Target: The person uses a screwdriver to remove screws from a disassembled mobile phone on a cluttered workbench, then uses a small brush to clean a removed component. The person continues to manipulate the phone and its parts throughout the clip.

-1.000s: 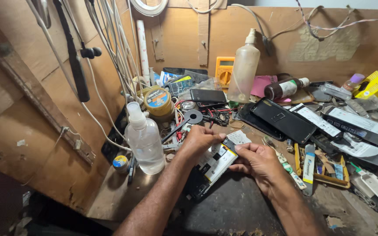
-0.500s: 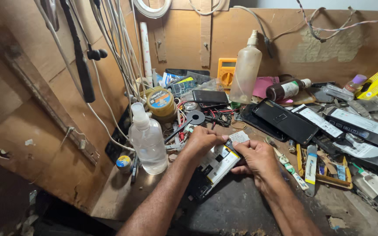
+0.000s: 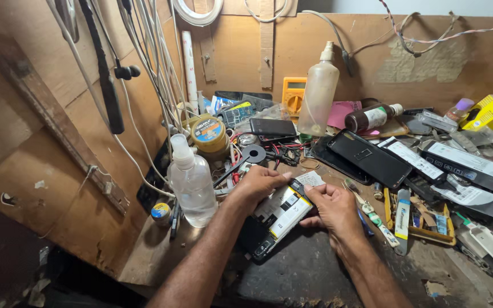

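An opened black phone (image 3: 273, 226) with its back off lies on the dark workbench, showing a white and yellow battery (image 3: 285, 212). My left hand (image 3: 256, 185) grips the phone's upper left edge, fingers curled over it. From the right, my right hand (image 3: 332, 209) holds the other side, with fingertips pressing at the battery's top corner. Both forearms reach in from the bottom of the view.
A clear plastic bottle (image 3: 192, 181) stands just left of my left hand. Behind are a tall squeeze bottle (image 3: 318, 94), a yellow multimeter (image 3: 293, 94), a round tin (image 3: 209, 133), black phones (image 3: 368, 157) and phone parts. Cables (image 3: 154, 68) hang along the wooden wall.
The camera has drifted slightly; both hands stay on the phone, with the right fingers shifting a little at the battery's top.
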The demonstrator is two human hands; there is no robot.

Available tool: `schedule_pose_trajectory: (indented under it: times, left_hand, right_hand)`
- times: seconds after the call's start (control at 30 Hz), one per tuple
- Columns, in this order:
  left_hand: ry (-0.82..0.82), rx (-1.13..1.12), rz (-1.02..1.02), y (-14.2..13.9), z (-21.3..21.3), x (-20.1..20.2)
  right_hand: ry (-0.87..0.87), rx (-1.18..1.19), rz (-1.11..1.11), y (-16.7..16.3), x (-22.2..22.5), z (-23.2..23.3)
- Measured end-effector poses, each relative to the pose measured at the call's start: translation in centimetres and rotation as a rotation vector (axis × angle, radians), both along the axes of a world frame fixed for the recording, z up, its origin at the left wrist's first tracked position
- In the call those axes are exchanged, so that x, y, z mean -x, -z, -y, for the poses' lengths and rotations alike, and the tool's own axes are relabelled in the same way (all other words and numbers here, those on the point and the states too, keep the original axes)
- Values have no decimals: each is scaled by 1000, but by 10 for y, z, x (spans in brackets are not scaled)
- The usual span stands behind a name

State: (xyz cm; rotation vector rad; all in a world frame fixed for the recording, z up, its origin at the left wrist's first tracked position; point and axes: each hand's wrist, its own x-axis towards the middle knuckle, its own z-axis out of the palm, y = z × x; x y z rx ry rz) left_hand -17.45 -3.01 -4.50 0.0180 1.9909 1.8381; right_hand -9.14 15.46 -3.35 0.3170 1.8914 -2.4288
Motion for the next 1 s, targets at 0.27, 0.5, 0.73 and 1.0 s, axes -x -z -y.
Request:
schedule_pose_trajectory:
  times: [0.27, 0.5, 0.73, 1.0]
  left_hand:
    - [-117, 141, -59, 3, -10, 5]
    - [-27, 220, -143, -6, -4, -3]
    - [131, 544, -721, -50, -5, -59]
    - [83, 654, -909, -64, -7, -96]
  right_hand:
    - [-6, -10, -25, 6, 1, 1]
    - [9, 76, -2, 16, 9, -3]
    - [29, 184, -27, 26, 15, -11]
    - [39, 181, 29, 13, 18, -7]
